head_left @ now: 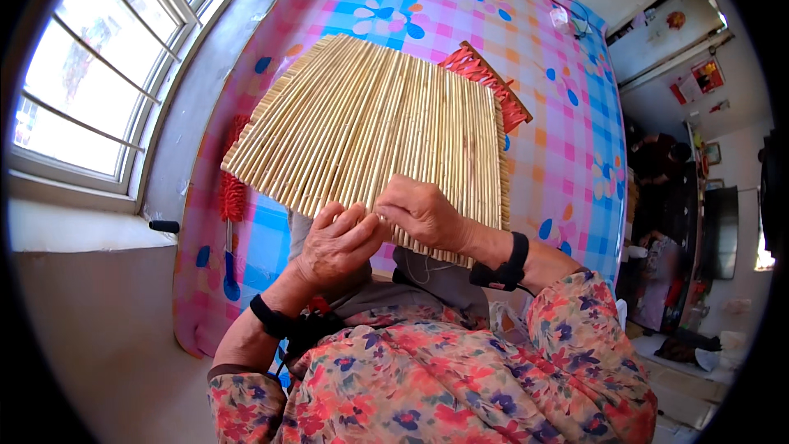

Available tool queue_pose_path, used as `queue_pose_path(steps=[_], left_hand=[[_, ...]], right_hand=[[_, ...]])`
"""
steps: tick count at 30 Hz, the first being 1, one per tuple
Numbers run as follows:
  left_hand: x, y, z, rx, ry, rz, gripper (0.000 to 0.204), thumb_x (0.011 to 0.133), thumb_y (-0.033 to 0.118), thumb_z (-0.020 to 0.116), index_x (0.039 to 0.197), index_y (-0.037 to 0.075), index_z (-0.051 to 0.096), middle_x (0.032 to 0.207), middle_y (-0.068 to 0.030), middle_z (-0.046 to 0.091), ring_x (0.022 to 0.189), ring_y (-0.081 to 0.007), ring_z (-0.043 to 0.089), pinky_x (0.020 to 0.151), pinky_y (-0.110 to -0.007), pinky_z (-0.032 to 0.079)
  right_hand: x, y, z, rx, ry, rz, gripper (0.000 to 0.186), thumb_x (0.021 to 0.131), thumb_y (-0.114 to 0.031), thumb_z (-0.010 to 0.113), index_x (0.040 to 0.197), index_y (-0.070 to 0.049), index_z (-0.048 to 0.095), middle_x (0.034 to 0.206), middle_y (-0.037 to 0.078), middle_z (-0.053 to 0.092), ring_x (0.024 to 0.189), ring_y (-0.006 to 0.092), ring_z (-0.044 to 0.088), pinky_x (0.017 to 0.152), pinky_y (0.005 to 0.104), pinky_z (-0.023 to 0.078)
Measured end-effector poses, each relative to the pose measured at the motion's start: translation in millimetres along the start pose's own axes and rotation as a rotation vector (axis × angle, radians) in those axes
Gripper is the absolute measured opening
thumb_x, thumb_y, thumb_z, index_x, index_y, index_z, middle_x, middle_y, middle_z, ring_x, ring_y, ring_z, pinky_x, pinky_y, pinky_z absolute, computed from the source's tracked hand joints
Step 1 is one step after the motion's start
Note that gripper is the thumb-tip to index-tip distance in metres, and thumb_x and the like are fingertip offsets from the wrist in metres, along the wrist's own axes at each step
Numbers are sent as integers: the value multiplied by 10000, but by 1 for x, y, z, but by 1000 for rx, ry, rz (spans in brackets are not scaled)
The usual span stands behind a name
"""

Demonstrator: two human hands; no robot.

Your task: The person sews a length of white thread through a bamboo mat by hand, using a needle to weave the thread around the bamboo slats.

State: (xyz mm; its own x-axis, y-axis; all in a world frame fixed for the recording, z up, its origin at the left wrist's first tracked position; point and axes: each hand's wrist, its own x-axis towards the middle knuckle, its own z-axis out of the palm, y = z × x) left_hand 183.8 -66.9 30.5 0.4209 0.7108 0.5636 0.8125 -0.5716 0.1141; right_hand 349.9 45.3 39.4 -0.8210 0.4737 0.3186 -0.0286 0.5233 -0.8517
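Over the lap (pixel 448 284), stick mat (pixel 370 123) is supported, near edge toward the body. Left hand (pixel 339 247): brought in from lower left, back of hand up, fingers curled and closed on the near edge; thumb mostly hidden. Right hand (pixel 423 212): brought in from the right, forearm angled inward, knuckles up, fingers folded toward a pinch just beside the left fingertips. Whether a stick or thread is gripped by it cannot be told; fingertips are blocked from view. Loose thread (pixel 425 264) can be seen below the right hand, ends not traceable. Red slatted thing (pixel 485 80) is partly covered by the mat. Upper arms are covered by floral sleeves (pixel 575 329).
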Motion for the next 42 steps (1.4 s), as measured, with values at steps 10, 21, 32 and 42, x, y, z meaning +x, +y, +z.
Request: queue_pose_path(steps=[10,21,32,42], left_hand=[[3,2,0,21,2,14,281,640,140,618,919,103,619,973,-17,526,931,-186,531,788,-343,403],[-4,0,13,69,27,86,288,662,138,633,948,101,612,940,-10,510,926,-165,525,769,-322,409],[-6,4,15,59,-45,20,310,687,128,601,994,90,619,1040,-29,541,1026,-184,532,850,-344,394],[-8,7,14,77,-120,-51,337,723,123,596,1058,90,600,1067,-51,527,1089,-206,502,925,-372,359]], right_hand=[[0,-5,-5,-14,5,63,74,819,-56,613,842,5,579,731,126,517,663,288,548,593,342,442],[-10,5,-7,-211,-149,4,130,850,-123,590,830,3,564,764,121,504,730,280,558,643,360,457],[16,-16,-57,838,241,261,276,960,-286,461,935,-26,548,919,142,644,888,274,658,791,395,546],[55,-75,-147,518,543,105,189,929,-203,541,945,-22,591,567,-41,428,433,33,341,384,183,268]])
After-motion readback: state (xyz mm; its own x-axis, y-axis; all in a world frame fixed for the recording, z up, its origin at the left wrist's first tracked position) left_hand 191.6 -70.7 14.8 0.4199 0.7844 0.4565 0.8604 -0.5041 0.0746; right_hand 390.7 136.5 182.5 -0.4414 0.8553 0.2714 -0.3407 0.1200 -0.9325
